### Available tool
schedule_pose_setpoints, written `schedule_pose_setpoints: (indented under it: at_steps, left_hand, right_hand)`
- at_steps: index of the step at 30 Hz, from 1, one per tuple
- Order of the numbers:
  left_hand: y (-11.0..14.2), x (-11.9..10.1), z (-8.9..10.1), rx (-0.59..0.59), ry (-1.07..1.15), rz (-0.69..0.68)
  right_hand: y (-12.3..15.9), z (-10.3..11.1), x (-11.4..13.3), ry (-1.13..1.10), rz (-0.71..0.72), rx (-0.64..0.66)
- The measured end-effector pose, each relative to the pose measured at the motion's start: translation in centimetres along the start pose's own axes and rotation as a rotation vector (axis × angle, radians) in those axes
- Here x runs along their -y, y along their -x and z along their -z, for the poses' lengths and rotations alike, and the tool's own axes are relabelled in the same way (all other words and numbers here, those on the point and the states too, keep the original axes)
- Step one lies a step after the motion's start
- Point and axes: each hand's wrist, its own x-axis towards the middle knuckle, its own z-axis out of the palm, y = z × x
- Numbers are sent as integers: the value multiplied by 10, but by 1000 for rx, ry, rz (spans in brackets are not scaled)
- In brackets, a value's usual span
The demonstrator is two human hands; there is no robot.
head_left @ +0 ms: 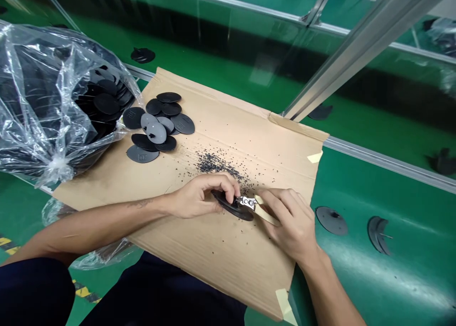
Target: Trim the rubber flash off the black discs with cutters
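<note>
**Black disc (239, 213) gripped in the left hand (199, 196), cutting pliers (251, 203) at its upper face**

The disc is tilted in the left hand, its far-left edge raised and its opposite edge dipping toward the cardboard sheet (199, 255). The left fingers (226, 182) are clamped on it: the index finger curls over the top and presses near the middle, while the thumb lies along the near-left edge. The disc's right part sticks out past the fingertips, uncovered.

The right hand (292, 221) is wrapped round the pale yellow handles of the pliers, fingers closed on them. The metal head points left and meets the disc just beside the left fingertips; whether its jaws are parted or shut cannot be told.

Just beyond the left hand, a scatter of small black scraps (213, 163) spreads over the cardboard. Farther left lies a loose heap of black discs (156, 131), overlapping, a few showing a greyer face. Next to it bulges a clear plastic bag (60, 141) filled with more discs.

Strips of tape (286, 307) mark two right-hand corners of the sheet. To the right, on the green bench (356, 288), lie a single disc (331, 220) and some crescent-shaped pieces (377, 234).
</note>
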Motion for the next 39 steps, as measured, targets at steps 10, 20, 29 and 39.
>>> schedule_pose_setpoints:
  at_steps: [10,20,29,39]
  left_hand:
    - [2,6,-2,-68,56,-19]
    - [5,14,-5,-168,51,2]
    - [2,10,-4,-137,-33,-45]
    - [1,3,-5,-81,-200,-69]
  right_hand:
    - [-3,5,6,103,9,23]
    - [0,2,8,121,-20,15]
    - [1,-1,8,117,-33,12]
    - [-1,2,-2,285,-61,-35]
